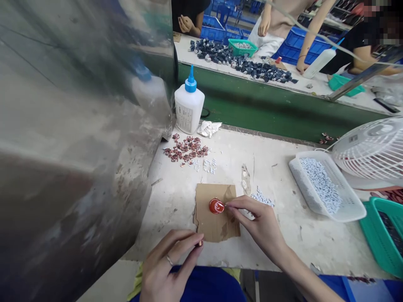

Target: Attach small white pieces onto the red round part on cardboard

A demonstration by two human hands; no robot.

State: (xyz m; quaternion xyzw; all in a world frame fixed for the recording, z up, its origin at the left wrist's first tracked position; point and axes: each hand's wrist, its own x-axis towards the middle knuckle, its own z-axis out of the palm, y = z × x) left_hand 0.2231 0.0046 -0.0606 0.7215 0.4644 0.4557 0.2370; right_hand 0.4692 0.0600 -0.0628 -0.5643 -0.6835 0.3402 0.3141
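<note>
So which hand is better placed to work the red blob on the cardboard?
Probably the right hand: its fingertips already touch the red blob on the cardboard. The left hand pinches something small at the table edge.

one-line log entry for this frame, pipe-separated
right hand: fingertips at red blob on cardboard scrap | left hand: pinching small piece at table edge | glue bottle: upright, far left

White glue bottle with blue cap (189, 107) at the table's (283, 176) far edge beside crumpled tissue (209, 128), reddish small parts pile (185, 149) near the left edge, white tray of pale pieces (325, 186) and white fan (371, 152) toward the right edge.
</note>
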